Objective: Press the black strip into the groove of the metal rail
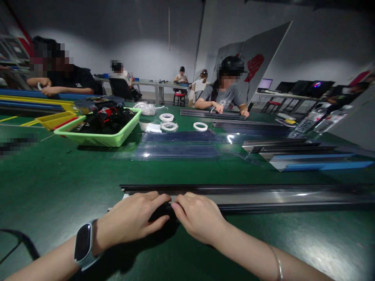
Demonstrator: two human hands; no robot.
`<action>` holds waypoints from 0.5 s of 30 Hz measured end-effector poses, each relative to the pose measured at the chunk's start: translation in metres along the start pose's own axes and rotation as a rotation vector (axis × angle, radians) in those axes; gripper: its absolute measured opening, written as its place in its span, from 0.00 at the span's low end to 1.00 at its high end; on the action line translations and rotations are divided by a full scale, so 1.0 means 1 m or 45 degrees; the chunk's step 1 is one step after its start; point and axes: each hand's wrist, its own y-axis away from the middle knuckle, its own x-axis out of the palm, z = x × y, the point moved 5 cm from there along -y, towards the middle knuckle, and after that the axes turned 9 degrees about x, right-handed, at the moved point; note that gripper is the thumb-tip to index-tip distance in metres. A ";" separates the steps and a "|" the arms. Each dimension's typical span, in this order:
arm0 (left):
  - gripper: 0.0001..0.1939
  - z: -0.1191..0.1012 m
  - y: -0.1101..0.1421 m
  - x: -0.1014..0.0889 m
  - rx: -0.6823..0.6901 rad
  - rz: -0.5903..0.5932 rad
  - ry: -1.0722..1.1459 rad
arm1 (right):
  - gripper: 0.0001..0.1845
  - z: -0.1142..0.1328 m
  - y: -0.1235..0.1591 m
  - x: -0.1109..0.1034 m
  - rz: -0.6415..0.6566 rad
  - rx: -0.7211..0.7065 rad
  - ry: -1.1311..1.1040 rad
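Note:
A long dark channel profile (263,197) with a shiny grey inner face lies across the green table in front of me. My left hand (137,212) is over its left end, fingers bent over the near edge and the thumb apart below. Close beside it, my right hand (199,216) curls its fingers over the same profile, its thumb near the left index fingertip. Both hands grip the profile's near side; the fingertips are partly hidden, and any small thing under them cannot be made out.
Beyond the profile lie clear plastic sheets (181,150), white tape rolls (200,126) and a green basket (117,138) of dark parts. More profiles (299,162), some blue-faced, are at right near plastic bottles (331,119). A co-worker (225,91) handles another profile across the table.

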 end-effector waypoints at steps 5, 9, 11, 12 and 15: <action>0.13 0.000 0.001 -0.001 0.002 0.007 0.015 | 0.21 -0.001 0.001 -0.002 0.026 0.019 -0.047; 0.13 0.000 0.000 -0.002 0.010 0.007 0.026 | 0.21 0.000 0.000 -0.003 0.033 -0.005 -0.023; 0.13 0.000 0.000 -0.001 -0.003 0.027 0.016 | 0.21 -0.001 0.000 -0.004 0.033 0.014 -0.034; 0.13 0.001 0.000 -0.001 -0.008 0.032 0.015 | 0.22 -0.001 0.000 -0.004 0.031 0.030 -0.043; 0.13 0.001 0.000 -0.001 -0.005 0.022 0.037 | 0.22 -0.003 -0.001 -0.003 0.037 0.049 -0.066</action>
